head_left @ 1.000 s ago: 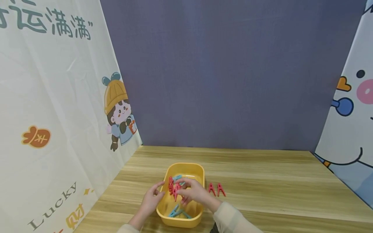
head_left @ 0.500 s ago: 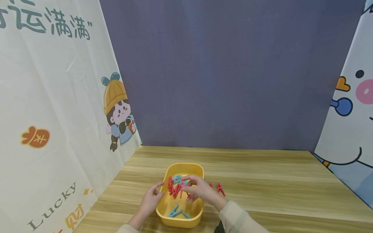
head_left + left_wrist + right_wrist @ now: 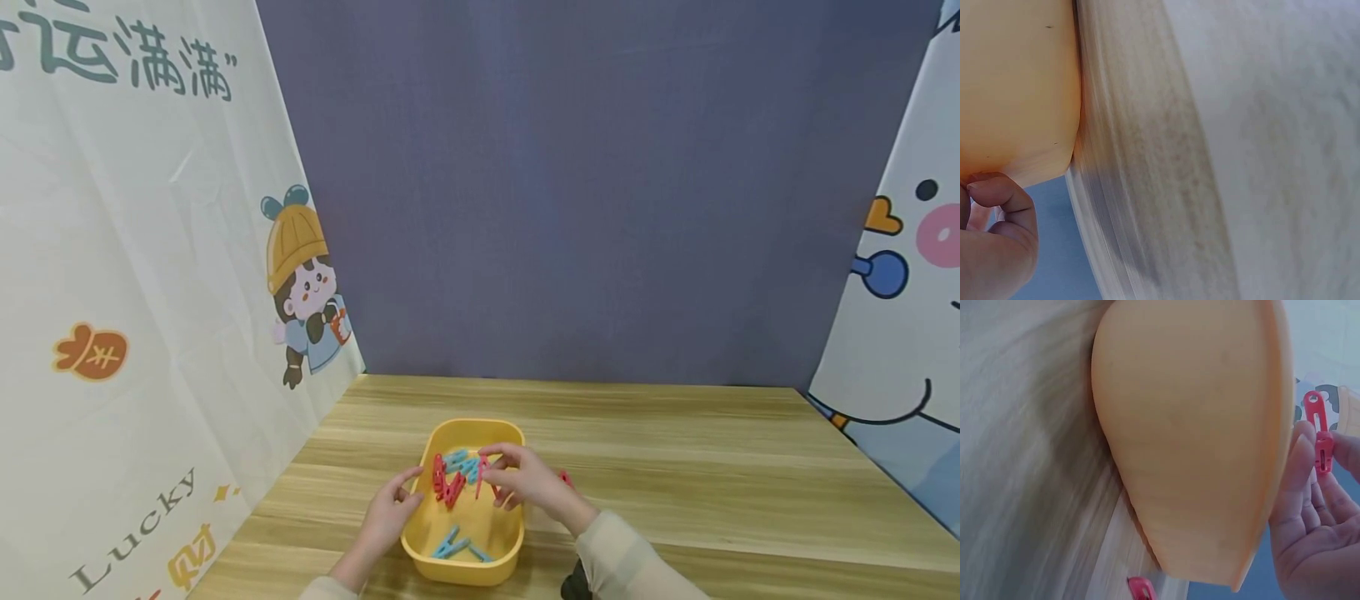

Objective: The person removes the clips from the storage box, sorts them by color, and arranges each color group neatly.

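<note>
Wooden bench (image 3: 675,467) near its left edge carries a yellow plastic tub (image 3: 480,562); red and blue clothespins are clipped in a cluster along the tub's left rim, with loose blue clothespins (image 3: 453,546) on its floor. Left hand (image 3: 390,508) pinches the left rim, steadying it. Right hand (image 3: 525,479), grip pinching a red clothespin (image 3: 481,477) over the tub. Risks, as judged: the pin may slip and spring away; a sideways pull may tip the light tub or dislodge clipped pins.
</note>
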Motion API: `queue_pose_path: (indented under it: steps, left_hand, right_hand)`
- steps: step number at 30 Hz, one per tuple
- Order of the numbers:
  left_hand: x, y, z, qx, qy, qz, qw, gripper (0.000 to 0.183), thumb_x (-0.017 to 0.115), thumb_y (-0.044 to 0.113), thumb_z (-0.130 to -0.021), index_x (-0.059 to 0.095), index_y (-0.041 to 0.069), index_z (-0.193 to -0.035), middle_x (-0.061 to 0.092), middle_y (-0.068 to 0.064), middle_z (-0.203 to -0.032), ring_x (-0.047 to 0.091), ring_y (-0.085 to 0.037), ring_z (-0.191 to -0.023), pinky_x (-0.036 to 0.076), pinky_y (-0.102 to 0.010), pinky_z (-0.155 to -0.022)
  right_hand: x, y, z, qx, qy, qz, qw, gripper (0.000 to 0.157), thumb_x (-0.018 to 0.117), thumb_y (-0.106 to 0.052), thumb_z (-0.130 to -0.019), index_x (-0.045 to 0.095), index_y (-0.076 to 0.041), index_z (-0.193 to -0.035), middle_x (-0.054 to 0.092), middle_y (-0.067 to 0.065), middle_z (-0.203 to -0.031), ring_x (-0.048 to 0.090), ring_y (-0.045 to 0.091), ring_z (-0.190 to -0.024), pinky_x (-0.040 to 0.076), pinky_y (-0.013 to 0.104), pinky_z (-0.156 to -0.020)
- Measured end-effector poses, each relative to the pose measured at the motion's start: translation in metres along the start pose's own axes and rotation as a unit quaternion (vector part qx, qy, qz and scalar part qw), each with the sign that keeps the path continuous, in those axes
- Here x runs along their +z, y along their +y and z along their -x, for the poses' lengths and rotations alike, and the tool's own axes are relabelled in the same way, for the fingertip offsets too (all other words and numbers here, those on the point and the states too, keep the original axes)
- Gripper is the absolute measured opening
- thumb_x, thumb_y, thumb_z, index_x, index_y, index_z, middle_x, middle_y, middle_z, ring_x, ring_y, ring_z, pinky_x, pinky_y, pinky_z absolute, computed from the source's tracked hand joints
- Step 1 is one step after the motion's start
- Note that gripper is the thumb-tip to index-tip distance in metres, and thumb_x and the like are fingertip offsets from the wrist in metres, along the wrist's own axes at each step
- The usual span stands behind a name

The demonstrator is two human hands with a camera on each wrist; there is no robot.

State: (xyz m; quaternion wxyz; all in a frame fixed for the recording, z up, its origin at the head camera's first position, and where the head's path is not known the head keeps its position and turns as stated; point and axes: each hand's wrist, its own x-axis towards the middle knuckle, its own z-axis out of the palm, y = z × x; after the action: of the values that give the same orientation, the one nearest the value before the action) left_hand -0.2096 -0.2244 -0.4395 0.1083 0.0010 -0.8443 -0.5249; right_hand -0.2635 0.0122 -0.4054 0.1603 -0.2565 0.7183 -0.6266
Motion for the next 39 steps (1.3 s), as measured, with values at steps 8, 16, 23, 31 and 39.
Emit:
queue_pose_path:
  steps: [8,16,23,31,39]
  left_hand:
    - [0.000,0.001,0.001,-0.001,-0.002,0.004,1.0000,0.039,0.059,0.001,-0.085,0.052,-0.005,-0.123,0.044,-0.002,-0.069,0.039,-0.011,-0.055,0.033,-0.019,-0.045]
    - [0.000,0.000,0.000,0.000,-0.004,0.005,1.0000,0.039,0.059,0.001,-0.085,0.052,-0.004,-0.123,0.043,-0.002,-0.069,0.039,-0.011,-0.055,0.033,-0.019,-0.045]
    - [0.001,-0.001,-0.001,0.002,-0.002,0.008,1.0000,0.038,0.058,0.000,-0.085,0.053,-0.004,-0.122,0.042,-0.002,-0.069,0.039,-0.010,-0.055,0.033,-0.019,-0.046]
    - [0.001,-0.002,-0.002,0.004,-0.002,0.009,0.9999,0.038,0.058,-0.001,-0.085,0.053,-0.005,-0.122,0.043,-0.002,-0.068,0.039,-0.010,-0.054,0.033,-0.019,-0.046]
    - [0.001,-0.003,-0.002,0.006,0.001,0.004,1.0000,0.039,0.059,0.000,-0.084,0.053,-0.004,-0.122,0.043,-0.002,-0.068,0.039,-0.010,-0.054,0.034,-0.019,-0.046]
  right_hand:
    - [-0.010,0.002,0.001,0.000,0.025,0.019,1.000,0.043,0.062,-0.018,-0.088,0.051,-0.002,-0.126,0.059,0.010,-0.089,0.059,0.018,-0.056,0.050,0.032,-0.048]
    - [-0.020,0.002,0.005,-0.005,0.043,0.023,0.999,0.043,0.064,-0.019,-0.087,0.052,-0.002,-0.125,0.057,0.012,-0.088,0.059,0.016,-0.055,0.047,0.030,-0.044]
    - [-0.029,0.002,0.008,-0.010,0.060,0.011,0.998,0.043,0.062,-0.017,-0.088,0.050,0.000,-0.126,0.054,0.011,-0.087,0.057,0.018,-0.056,0.051,0.044,-0.051]
    - [-0.035,0.003,0.013,-0.002,0.073,-0.003,0.997,0.045,0.062,-0.016,-0.088,0.048,0.001,-0.127,0.055,0.017,-0.090,0.057,0.020,-0.053,0.043,0.030,-0.039]
    - [-0.046,0.010,0.012,-0.009,0.095,0.020,0.995,0.047,0.063,-0.017,-0.087,0.048,0.002,-0.128,0.056,0.015,-0.091,0.061,0.028,-0.059,0.049,0.037,-0.047]
